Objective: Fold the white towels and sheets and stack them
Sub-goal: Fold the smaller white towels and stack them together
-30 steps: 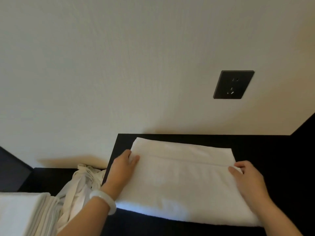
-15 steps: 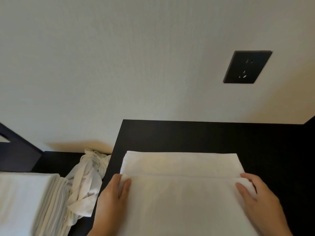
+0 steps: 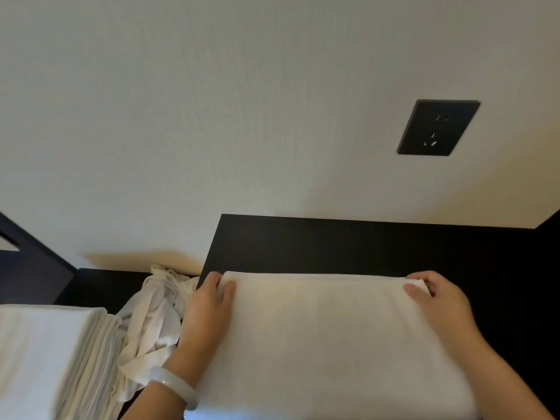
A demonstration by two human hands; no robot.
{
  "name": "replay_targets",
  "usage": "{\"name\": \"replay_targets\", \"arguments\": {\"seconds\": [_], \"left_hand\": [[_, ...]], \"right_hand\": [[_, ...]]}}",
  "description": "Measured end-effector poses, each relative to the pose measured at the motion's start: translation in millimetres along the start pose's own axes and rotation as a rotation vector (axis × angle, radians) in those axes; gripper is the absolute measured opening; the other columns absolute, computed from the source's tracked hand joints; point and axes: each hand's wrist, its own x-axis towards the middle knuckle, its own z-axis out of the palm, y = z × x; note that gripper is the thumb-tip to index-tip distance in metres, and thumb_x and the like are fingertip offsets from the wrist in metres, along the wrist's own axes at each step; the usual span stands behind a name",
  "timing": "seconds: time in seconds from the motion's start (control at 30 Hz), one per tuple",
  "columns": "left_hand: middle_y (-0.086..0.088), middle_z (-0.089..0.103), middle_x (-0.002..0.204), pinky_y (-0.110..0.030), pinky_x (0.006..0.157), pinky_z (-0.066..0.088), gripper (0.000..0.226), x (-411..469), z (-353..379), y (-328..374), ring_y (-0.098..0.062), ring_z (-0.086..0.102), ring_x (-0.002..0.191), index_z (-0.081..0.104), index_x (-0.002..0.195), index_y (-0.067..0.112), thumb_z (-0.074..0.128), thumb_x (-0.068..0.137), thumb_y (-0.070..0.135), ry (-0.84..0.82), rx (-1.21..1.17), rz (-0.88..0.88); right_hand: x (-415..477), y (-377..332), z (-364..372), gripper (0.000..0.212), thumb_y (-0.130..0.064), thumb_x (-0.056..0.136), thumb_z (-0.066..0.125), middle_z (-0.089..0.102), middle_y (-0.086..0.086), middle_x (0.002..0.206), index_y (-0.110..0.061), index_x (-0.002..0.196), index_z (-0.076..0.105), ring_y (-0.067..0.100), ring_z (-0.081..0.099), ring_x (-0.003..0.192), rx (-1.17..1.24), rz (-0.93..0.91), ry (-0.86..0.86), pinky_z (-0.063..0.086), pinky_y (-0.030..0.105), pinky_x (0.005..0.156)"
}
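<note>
Seen from the head camera, a folded white towel point(image 3: 327, 338) lies flat on the dark tabletop point(image 3: 348, 247), with both hands at its far edge. The left hand point(image 3: 209, 310) grips the far left corner. Its thumb lies on top of the cloth and the other fingers point(image 3: 213, 278) curl round the edge, so the corner is pinched between them. The right hand point(image 3: 439, 307) does the same at the far right corner. The thumb is on top, the fingers point(image 3: 424, 275) curl over the fold behind it, and a bit of white cloth shows between them.

The towel fills the whole span between the two sets of fingers and runs back from them toward the person, between the forearms. Beyond the fingertips is a bare strip of tabletop, then the pale wall point(image 3: 212, 116), where a dark socket point(image 3: 438, 127) sits high above the right fingers. A pale bracelet point(image 3: 174, 386) rings the left wrist.

Outward of the left fingers, past the tabletop's edge on another dark surface, lies a crumpled white sheet point(image 3: 151, 322). Just beside it, further out the same way, is a stack point(image 3: 39, 359) of folded white linen, its layered edges facing the sheet.
</note>
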Motion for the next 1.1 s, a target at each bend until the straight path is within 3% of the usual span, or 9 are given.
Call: {"name": "replay_targets", "arguments": {"seconds": [0.23,0.5,0.63,0.77,0.83,0.9,0.97,1.03,1.1], "left_hand": [[0.007,0.055,0.067,-0.021,0.055,0.034,0.023,5,-5,1,-0.009,0.054,0.064,0.047,0.082,0.024,0.043,0.102,0.034,0.183,-0.135,0.068],[-0.004,0.057,0.072,-0.037,0.063,0.042,0.026,22,12,-1,-0.026,0.056,0.068,0.044,0.094,0.019,0.033,0.104,0.041,0.109,0.093,-0.003],[-0.003,0.052,0.062,-0.035,0.056,0.038,0.027,26,7,-3,-0.025,0.053,0.059,0.04,0.095,0.023,0.028,0.101,0.047,0.183,0.121,0.061],[0.001,0.051,0.066,-0.038,0.061,0.045,0.029,25,12,-1,-0.031,0.058,0.069,0.04,0.102,0.019,0.028,0.102,0.045,0.115,0.267,0.045],[-0.007,0.059,0.083,-0.042,0.068,0.049,0.026,25,12,6,-0.033,0.06,0.08,0.045,0.107,0.013,0.036,0.102,0.038,0.135,0.335,0.039],[-0.015,0.059,0.106,-0.045,0.078,0.049,0.029,22,17,18,-0.034,0.058,0.094,0.053,0.115,0.006,0.055,0.095,0.028,0.24,0.479,0.16],[-0.016,0.061,0.116,-0.045,0.09,0.046,0.036,8,36,42,-0.036,0.061,0.104,0.06,0.118,0.005,0.067,0.086,0.02,0.311,0.429,0.487],[-0.011,0.056,0.136,-0.043,0.112,0.034,0.045,-13,65,69,-0.032,0.054,0.126,0.056,0.131,0.011,0.056,0.089,0.029,0.097,0.343,0.829],[-0.002,0.029,0.159,-0.05,0.122,0.008,0.054,-31,96,85,-0.024,0.02,0.15,0.031,0.151,0.025,0.032,0.1,0.044,-0.216,0.438,0.977]], "right_hand": [[12,3,-4,0.012,-0.025,0.096,0.055,0.059,-0.009,0.089,-0.036,0.094,0.054,0.012,0.059,0.079,-0.045,-0.162,0.067,0.045,0.028,0.058],[17,8,18,0.009,-0.029,0.102,0.045,0.053,-0.01,0.08,-0.033,0.094,0.043,0.008,0.054,0.067,-0.286,-0.179,0.19,0.041,0.025,0.049],[23,9,8,0.007,-0.034,0.102,0.042,0.054,-0.006,0.079,-0.035,0.096,0.038,0.012,0.056,0.065,-0.295,-0.174,0.153,0.042,0.025,0.047],[23,8,13,0.016,-0.041,0.099,0.047,0.05,-0.005,0.073,-0.028,0.1,0.037,0.012,0.053,0.057,-0.482,-0.131,0.197,0.039,0.025,0.045],[25,7,17,0.026,-0.044,0.097,0.05,0.047,-0.005,0.07,-0.023,0.105,0.037,0.011,0.049,0.054,-0.495,-0.059,0.249,0.035,0.024,0.043],[26,7,19,0.035,-0.046,0.095,0.054,0.043,-0.006,0.068,-0.018,0.111,0.039,0.01,0.046,0.053,-0.475,0.01,0.284,0.031,0.023,0.043],[27,8,21,0.038,-0.046,0.095,0.057,0.042,-0.007,0.068,-0.017,0.113,0.04,0.009,0.045,0.052,-0.476,0.026,0.3,0.03,0.022,0.042],[27,9,22,0.039,-0.047,0.095,0.057,0.041,-0.008,0.069,-0.018,0.115,0.039,0.008,0.045,0.054,-0.466,0.03,0.292,0.031,0.023,0.043],[26,10,19,0.042,-0.05,0.095,0.054,0.042,-0.009,0.073,-0.021,0.121,0.038,0.009,0.048,0.058,-0.4,0.057,0.262,0.033,0.024,0.045]]}}
